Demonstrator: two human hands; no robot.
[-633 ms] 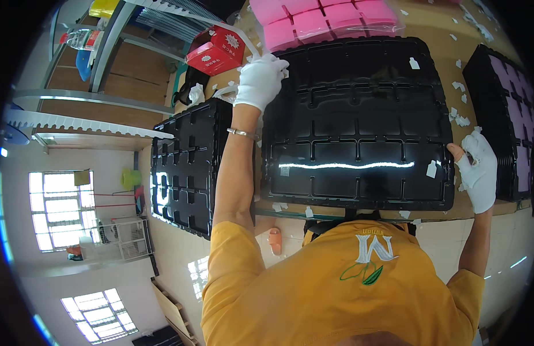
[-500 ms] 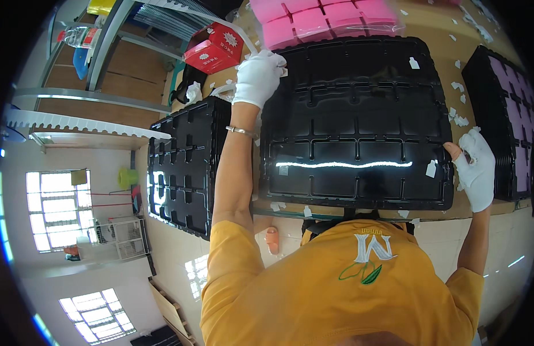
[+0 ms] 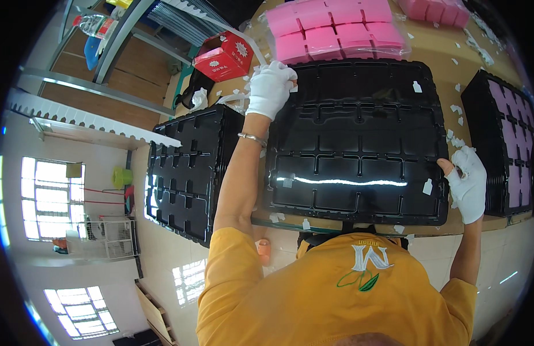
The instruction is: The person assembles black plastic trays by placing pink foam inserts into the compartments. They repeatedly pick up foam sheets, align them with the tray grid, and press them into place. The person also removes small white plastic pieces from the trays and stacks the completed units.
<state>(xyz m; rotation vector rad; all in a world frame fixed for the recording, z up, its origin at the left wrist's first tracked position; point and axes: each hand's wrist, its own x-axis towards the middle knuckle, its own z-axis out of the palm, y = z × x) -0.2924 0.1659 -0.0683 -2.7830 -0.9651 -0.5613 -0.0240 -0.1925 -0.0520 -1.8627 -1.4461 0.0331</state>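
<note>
A large black plastic tray with moulded ridges lies in front of me. Small white labels sit near its corners: one far right, one near right and a fainter one near left. My left hand, white-gloved, is closed at the far left corner, with a white label showing under its fingertips. At the right edge, my right hand wears a white glove with a bare thumb. That thumb touches the tray's rim; the fingers curl loosely, apart from it, with nothing visible between.
Stacked black trays stand left and right, the latter holding purple pieces. Pink foam blocks lie beyond the tray. A red box sits far left beside a metal rack. Paper scraps litter the table.
The whole view has shifted, so the tray and table sit lower in the picture. Both hands keep about the same places at the tray's far left corner and right edge.
</note>
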